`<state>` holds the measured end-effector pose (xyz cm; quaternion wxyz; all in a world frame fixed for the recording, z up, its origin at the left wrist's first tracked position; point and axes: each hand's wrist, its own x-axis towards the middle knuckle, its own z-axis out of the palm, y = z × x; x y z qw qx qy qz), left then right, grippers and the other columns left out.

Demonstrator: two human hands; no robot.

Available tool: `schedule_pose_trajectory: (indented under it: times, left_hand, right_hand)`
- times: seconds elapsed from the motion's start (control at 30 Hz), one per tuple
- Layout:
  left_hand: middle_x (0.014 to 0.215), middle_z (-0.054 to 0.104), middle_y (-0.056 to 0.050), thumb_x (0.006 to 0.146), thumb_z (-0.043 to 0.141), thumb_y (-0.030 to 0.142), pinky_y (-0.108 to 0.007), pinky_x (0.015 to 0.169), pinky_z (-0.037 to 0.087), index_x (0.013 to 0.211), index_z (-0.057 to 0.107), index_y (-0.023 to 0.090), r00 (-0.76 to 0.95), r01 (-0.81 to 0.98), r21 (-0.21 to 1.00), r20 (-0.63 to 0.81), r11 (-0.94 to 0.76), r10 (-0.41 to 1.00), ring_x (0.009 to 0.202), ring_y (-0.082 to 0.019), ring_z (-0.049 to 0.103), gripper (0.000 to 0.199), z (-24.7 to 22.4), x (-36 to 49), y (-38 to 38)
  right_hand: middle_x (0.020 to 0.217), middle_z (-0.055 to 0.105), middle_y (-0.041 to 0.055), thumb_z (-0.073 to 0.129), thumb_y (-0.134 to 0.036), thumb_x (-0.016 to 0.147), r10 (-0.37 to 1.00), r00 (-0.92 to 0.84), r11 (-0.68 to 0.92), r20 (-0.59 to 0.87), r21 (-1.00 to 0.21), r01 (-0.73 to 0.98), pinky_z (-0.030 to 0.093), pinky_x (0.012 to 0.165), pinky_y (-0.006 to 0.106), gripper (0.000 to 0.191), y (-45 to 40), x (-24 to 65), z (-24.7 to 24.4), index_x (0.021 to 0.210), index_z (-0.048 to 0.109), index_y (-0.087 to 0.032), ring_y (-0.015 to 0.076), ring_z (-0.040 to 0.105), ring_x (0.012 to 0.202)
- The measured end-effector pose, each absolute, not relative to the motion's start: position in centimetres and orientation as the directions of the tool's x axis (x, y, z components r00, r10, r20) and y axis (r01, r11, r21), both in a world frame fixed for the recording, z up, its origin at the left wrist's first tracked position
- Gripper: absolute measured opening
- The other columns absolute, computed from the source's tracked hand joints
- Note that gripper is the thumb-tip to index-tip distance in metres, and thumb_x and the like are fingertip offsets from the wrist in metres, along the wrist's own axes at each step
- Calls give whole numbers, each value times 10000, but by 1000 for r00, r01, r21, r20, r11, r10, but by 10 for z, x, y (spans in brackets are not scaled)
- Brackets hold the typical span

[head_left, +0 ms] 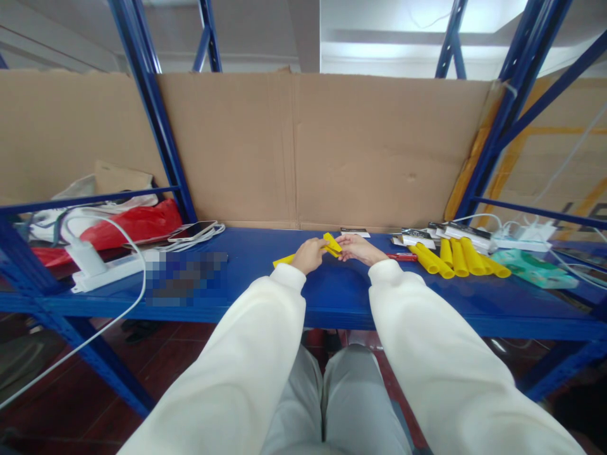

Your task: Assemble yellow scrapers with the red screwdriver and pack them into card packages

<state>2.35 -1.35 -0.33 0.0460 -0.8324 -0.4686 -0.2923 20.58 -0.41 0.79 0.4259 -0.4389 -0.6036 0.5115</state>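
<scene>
Blue bench (253,253) is backed by cardboard (227,145) beyond the hands (308,254); one yellow piece (332,244) is gripped by both.

A yellow piece (333,244) (folded, from where I stand) slants between the hands (308,255). A yellow strip (283,260) shows further left.

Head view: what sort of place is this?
Probably a makeshift workstation on storage racking, perhaps in a storeroom or workshop: blue metal uprights, a flat blue metal shelf used as a worktop, and tall brown cardboard sheeting behind it.
</scene>
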Motion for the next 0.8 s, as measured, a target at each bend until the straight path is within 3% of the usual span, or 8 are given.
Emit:
schedule_pose_trajectory:
  times: [0.33,0.53,0.8]
  left_hand:
    - [1115,734,-96,882,621,91,-332,978,531,1152,738,190,421,773,190,561,-605,713,1052,-217,700,311,-9,20,-4]
    - [1098,720,-84,885,583,82,-344,989,522,1138,735,201,450,734,162,611,-659,651,1052,-210,677,318,-11,19,-1]
    - [1087,704,-85,884,575,71,-352,991,512,1108,737,195,480,691,163,625,-704,616,1038,-202,657,303,-11,19,0]
  right_hand:
    - [616,654,-49,699,-17,704,961,-270,83,60,-994,75,487,472,192,312,-5,209,8,930,594,-205,91,569,482]
    - [550,604,-24,729,-132,741,928,-370,84,42,-991,99,453,455,184,85,-1,212,5,738,652,-165,77,506,465]
    - [494,527,-40,723,-189,721,917,-396,130,56,-978,161,377,455,197,148,-3,215,4,637,603,-178,79,466,455]
